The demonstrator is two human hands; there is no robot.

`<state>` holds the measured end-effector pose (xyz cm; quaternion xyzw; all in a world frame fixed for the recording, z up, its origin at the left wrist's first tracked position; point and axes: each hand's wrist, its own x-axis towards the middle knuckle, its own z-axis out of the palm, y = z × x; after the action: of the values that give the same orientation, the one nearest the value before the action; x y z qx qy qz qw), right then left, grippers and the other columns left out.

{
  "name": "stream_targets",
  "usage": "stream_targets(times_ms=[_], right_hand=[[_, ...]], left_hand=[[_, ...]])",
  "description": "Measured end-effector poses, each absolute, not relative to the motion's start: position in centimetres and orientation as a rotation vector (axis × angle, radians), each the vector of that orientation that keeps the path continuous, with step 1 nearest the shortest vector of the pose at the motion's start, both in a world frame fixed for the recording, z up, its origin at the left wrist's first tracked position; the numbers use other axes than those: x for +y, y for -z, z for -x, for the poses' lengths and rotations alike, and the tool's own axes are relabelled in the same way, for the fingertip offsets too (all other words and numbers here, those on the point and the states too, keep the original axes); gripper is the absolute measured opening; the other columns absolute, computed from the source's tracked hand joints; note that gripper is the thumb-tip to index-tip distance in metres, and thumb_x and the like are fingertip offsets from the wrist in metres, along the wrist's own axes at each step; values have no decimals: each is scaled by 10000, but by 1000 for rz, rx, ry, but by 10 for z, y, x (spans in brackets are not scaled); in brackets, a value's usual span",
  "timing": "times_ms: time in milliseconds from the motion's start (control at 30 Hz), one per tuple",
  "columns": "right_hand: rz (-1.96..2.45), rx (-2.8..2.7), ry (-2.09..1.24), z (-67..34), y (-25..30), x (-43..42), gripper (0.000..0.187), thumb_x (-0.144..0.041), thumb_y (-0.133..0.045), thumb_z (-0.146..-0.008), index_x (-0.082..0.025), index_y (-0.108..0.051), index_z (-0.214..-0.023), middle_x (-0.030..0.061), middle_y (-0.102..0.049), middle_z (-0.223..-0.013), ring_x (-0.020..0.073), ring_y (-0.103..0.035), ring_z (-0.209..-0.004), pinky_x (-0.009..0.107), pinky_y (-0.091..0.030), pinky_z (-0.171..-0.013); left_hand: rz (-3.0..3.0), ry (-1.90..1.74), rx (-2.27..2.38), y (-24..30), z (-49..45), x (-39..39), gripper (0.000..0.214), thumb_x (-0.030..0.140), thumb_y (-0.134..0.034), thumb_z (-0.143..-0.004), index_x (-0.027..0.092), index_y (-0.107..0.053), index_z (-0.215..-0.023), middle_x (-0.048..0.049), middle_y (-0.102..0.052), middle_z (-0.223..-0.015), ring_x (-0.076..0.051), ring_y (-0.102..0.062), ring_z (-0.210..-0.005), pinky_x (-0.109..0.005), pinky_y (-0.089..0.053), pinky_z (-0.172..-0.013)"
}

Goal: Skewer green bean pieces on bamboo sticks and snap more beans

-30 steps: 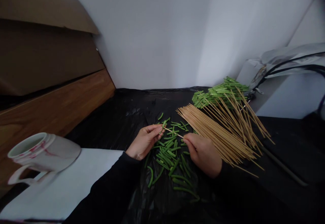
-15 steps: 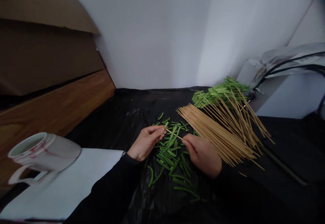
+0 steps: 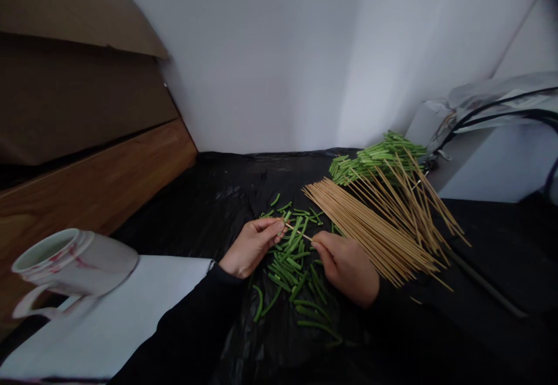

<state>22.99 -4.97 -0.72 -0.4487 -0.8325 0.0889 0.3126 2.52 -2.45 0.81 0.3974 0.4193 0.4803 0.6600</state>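
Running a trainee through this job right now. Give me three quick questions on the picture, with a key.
1. Open question: what runs from the right hand towards the left hand?
2. Multiple choice: where in the picture is the mug?
a) at the far right
b) between the hands
c) at the left
3. True or false: the green heap lies nearer the wall than the straight bundle does.

Key
1. A thin stick, pinched in the right hand's fingers.
2. c
3. True
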Motion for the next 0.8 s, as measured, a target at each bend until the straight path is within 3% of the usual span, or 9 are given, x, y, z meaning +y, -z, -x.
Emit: stream_targets(times_ms=[433, 667, 800], right_hand=[[1197, -2211, -227, -226, 4, -51, 279, -213, -354, -971, -176, -582, -813, 39, -657, -753, 161, -610, -712, 268, -358, -648], [1242, -2101, 52, -234, 1, -46, 269, -237, -386, -978, -173, -625, -872, 43, -677, -788, 157, -612, -665, 280, -335, -606], [1288, -2106, 172, -239, 3, -44, 280, -239, -382, -981, -173, -637, -886, 47, -675, -778, 155, -599, -638, 285, -322, -589]], left_hand=[[-939, -1063, 996, -9, -36, -30, 215, 299, -831, -638, 128, -749, -738, -21, -652, -728, -83, -507, -639, -226, -412, -647], [-1093, -1198, 1109, -16, -14, -21, 316, 349, -801, -674, 166, -763, -929, -54, -712, -841, -129, -582, -740, -246, -438, -729], [-1305, -1213, 1324, -17, 3, -14, 260, 362, -763, -704, 160, -767, -868, -73, -730, -881, -169, -604, -778, -262, -430, -736]])
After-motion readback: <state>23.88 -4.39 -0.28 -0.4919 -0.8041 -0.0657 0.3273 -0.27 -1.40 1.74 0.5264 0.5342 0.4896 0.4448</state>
